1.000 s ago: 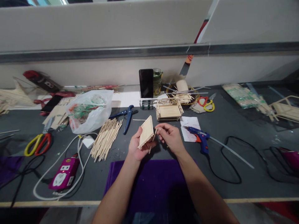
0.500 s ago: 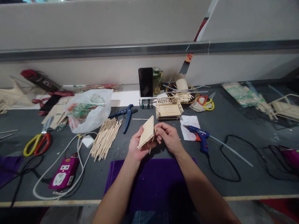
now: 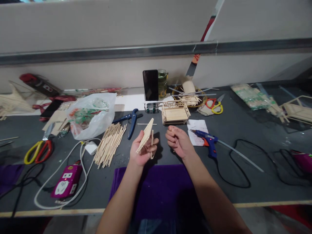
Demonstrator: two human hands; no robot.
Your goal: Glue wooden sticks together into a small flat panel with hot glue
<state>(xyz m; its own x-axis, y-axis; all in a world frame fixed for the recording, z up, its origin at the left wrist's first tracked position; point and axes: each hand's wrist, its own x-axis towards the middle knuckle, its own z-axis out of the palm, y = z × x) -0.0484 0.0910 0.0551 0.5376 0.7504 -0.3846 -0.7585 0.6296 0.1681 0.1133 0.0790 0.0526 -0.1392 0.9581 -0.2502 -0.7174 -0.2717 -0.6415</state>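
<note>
My left hand point(image 3: 140, 152) is closed round a slanted panel of wooden sticks point(image 3: 146, 136), tilted nearly edge-on above the table. A short wooden stick point(image 3: 152, 143) stands upright by the fingers of that hand, just right of the panel; whether it is joined to the panel I cannot tell. To the right, apart from the panel, my right hand point(image 3: 179, 141) has its fingers curled in and thumb against them. Anything between those fingertips is too small to make out. Behind the hands sits a small box-like stick model point(image 3: 175, 114) with railings.
A blue glue gun point(image 3: 207, 138) lies on white paper at right, its cord trailing. Loose sticks point(image 3: 110, 144), a blue cutter point(image 3: 133, 122), a plastic bag point(image 3: 94, 113) and a purple power strip point(image 3: 67, 182) are on the left. A phone point(image 3: 150, 85) stands behind. Purple cloth point(image 3: 156, 191) lies in front.
My right hand has let go of the short stick and drawn away to the right. The left hand has shifted slightly left and turned the panel more edge-on.
</note>
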